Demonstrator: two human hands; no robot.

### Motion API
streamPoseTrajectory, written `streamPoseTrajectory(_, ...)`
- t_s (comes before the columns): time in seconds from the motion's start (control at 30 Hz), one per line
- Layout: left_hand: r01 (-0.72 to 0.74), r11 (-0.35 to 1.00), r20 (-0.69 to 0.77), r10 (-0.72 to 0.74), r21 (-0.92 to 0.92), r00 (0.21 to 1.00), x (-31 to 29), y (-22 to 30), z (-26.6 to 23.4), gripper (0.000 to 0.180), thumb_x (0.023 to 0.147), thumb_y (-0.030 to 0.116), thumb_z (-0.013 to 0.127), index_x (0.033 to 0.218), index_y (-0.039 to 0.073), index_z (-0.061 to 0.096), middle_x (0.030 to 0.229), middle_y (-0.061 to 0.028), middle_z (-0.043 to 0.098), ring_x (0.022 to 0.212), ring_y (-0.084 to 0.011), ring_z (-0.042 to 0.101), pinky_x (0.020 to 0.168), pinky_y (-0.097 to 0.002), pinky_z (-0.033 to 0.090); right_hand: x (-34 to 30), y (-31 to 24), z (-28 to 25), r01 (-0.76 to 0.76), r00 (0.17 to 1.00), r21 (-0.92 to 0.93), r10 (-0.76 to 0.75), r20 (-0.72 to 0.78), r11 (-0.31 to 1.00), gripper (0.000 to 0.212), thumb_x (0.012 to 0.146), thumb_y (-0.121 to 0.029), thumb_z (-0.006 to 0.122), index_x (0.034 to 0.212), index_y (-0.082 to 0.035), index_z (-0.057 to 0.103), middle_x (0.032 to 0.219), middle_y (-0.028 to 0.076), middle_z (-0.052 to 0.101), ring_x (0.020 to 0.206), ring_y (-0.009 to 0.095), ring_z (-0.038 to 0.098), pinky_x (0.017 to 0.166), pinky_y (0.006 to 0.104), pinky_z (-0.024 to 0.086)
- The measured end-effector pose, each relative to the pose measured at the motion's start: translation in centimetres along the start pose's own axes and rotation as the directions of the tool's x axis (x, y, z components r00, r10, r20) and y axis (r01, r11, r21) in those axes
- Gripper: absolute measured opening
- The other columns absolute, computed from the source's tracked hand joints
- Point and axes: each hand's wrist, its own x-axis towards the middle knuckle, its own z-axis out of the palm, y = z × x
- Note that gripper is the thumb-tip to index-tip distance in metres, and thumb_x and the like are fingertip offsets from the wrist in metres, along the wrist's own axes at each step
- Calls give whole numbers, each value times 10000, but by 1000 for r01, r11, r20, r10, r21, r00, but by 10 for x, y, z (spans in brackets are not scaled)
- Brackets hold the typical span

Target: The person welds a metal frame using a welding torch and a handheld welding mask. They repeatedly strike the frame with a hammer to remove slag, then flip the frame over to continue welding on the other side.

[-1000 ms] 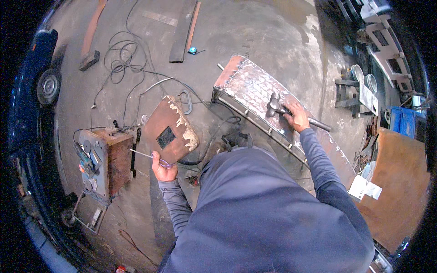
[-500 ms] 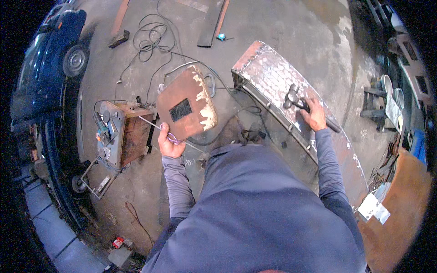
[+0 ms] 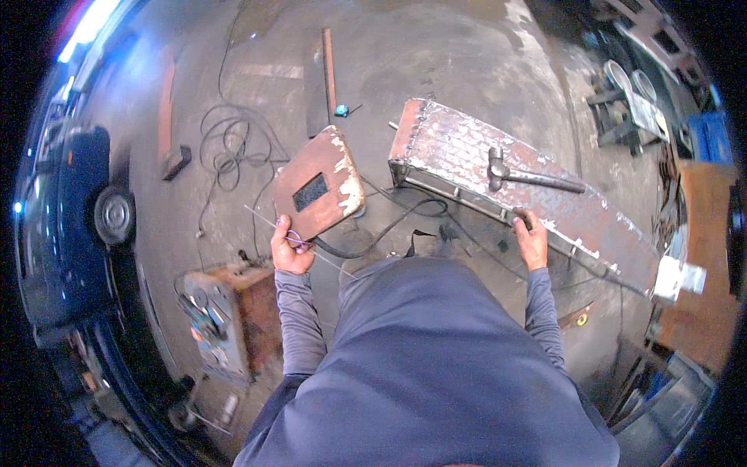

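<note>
My left hand (image 3: 292, 251) is closed on the lower edge of a brown handheld welding shield (image 3: 331, 194) with a dark rectangular window and worn, pale patches along one side. A thin rod (image 3: 261, 213) and a purple loop show at the same hand. To the right lies a long, tapered metal panel (image 3: 459, 148) with scraped paint and a tubular bar along its near side. My right hand (image 3: 531, 240) is at that near edge, fingers curled against it. On top of the panel rests a hammer (image 3: 537, 180), apart from my hand.
A boxy machine (image 3: 245, 315) with tools on top stands at lower left, near a dark blue vehicle (image 3: 70, 226). Cable coils (image 3: 233, 148), metal strips and a blue tape measure (image 3: 341, 110) lie on the floor ahead. A small stand (image 3: 630, 117) with round containers is at far right.
My right hand has let go of the hammer and moved toward me to the panel's near edge. The hammer stays on the panel. My left hand still holds the shield; the view has turned.
</note>
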Motion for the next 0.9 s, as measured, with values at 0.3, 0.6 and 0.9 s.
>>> streamPoseTrajectory(0.3, 254, 950, 158, -283, 185, 946, 55, 70, -29, 275, 857, 294, 637, 1009, 70, 589, 874, -69, 679, 526, -102, 592, 322, -188, 348, -109, -26, 154, -211, 976, 144, 199, 94, 967, 297, 847, -158, 587, 1117, -35, 592, 852, 52, 625, 691, 113, 579, 624, 276, 473)
streamPoseTrajectory(0.6, 359, 913, 203, -395, 195, 896, 76, 94, -45, 282, 858, 277, 637, 1074, 103, 581, 948, -38, 678, 624, -100, 621, 329, -179, 338, -180, -34, 209, -380, 907, 17, 369, 202, 925, 358, 826, -212, 605, 1119, -7, 588, 882, 125, 622, 721, 184, 604, 662, 338, 480)
streamPoseTrajectory(0.9, 358, 914, 245, -397, 188, 885, 82, 101, -52, 325, 874, 274, 612, 1116, 63, 563, 987, -93, 679, 657, -155, 645, 319, -183, 345, -188, -37, 206, -542, 840, 261, 509, 188, 799, 340, 839, -135, 589, 1148, 6, 572, 832, 81, 604, 665, 171, 576, 566, 309, 485)
